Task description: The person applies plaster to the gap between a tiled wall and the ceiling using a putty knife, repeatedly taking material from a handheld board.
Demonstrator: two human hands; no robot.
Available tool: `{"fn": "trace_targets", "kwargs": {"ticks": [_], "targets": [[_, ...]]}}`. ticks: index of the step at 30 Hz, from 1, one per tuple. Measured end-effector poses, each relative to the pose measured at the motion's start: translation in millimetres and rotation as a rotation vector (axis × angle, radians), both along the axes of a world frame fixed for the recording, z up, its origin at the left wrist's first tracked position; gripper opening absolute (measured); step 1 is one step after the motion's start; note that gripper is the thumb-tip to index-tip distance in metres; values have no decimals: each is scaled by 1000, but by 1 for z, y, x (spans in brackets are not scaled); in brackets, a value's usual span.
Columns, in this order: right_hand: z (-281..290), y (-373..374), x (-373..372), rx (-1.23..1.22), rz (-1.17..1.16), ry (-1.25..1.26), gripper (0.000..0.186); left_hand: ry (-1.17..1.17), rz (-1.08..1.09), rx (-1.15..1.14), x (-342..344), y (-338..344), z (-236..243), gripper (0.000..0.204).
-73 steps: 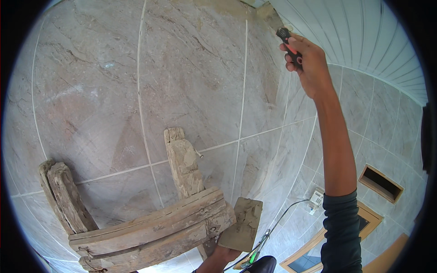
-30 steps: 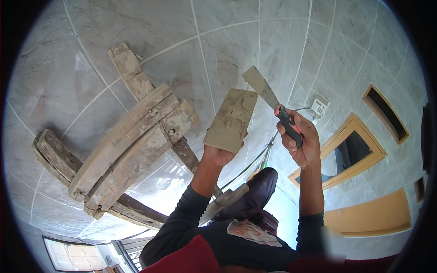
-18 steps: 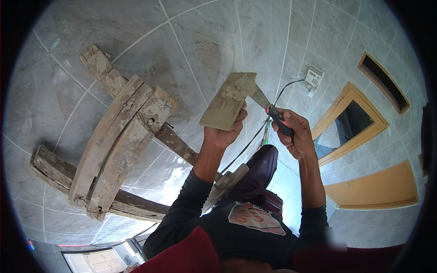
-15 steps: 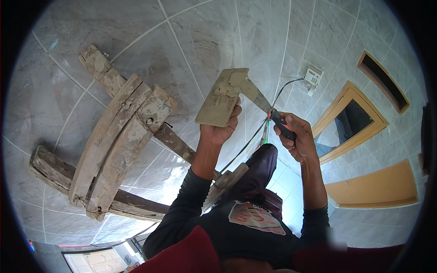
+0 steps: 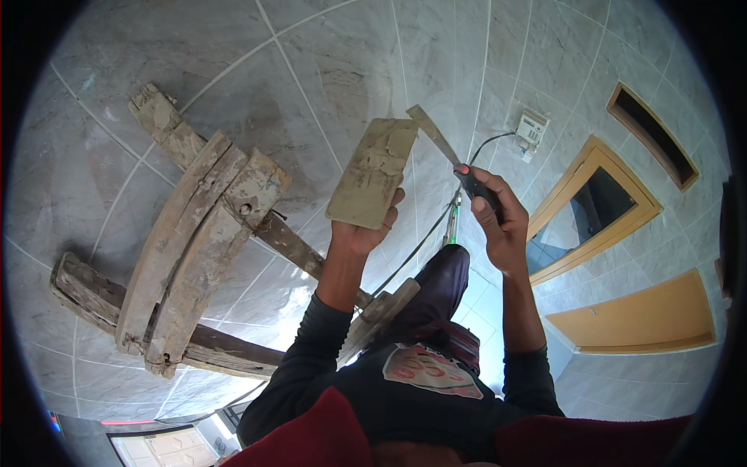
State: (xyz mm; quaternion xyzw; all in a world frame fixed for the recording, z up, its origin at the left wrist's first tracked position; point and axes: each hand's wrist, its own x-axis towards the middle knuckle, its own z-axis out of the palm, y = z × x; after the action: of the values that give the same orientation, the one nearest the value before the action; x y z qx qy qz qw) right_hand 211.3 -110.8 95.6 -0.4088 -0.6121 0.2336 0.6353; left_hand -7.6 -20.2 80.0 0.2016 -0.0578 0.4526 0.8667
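My left hand (image 5: 372,232) grips a flat rectangular board (image 5: 372,175) from beneath, its face coated with grey-beige paste in uneven lumps. Closed round the dark handle of a putty knife (image 5: 437,140) is my right hand (image 5: 500,218). The knife's blade is smeared with the same paste and points up and left. Its tip is beside the upper right corner of the board, apart from it by a small gap. How the left fingers hold the board's underside is hidden.
A rough wooden scaffold or trestle (image 5: 187,257) stands at the left, close to my left arm. Marbled tiles (image 5: 311,70) cover the wall. A meter box (image 5: 531,128) with a black cable is at the upper right, near a wood-framed window (image 5: 595,206) and a wooden door (image 5: 634,315).
The putty knife has come off the board's pasted surface, its blade now turned edge-on and apart. Both hands have shifted slightly left, and the board shows more upright.
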Motion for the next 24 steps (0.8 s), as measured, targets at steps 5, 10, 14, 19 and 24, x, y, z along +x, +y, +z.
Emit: {"fn": "trace_targets", "kwargs": {"ticks": [5,10,14,19,24], "targets": [[-7,16,-16,252,-179,-275,37,-99,-234,-155,17,-5,1,40],[-14,3,-2,225,-188,-412,40,-197,-214,-187,9,7,-3,36],[-7,-13,15,212,-192,-435,36,-283,-233,-143,3,16,-10,38],[-2,-15,24,-55,-18,59,32,-129,-200,-73,8,10,-5,40],[11,-8,56,-206,32,213,35,62,-155,32,-7,15,-22,46]]}}
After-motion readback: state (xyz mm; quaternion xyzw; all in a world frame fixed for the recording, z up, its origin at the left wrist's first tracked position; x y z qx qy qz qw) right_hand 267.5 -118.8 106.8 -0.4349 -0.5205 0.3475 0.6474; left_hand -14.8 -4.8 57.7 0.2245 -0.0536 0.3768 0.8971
